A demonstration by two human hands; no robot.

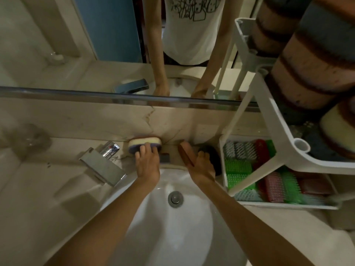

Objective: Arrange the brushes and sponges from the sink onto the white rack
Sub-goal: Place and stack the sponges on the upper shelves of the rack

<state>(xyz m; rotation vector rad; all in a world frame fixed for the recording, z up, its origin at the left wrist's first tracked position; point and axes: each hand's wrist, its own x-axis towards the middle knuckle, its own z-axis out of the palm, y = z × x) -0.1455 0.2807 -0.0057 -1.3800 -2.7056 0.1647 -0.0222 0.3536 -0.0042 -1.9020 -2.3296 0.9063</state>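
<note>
Left hand curls over the cream-and-purple oval sponge, right hand is against a brown oval sponge, can't tell its grip. Squeeze both firmly before lifting to the white plastic rack.

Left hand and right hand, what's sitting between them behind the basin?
In the head view, a small grey-blue block, possibly a sponge, sits between the left hand, gripping the oval sponge, and the right hand at the brown sponge.
</note>
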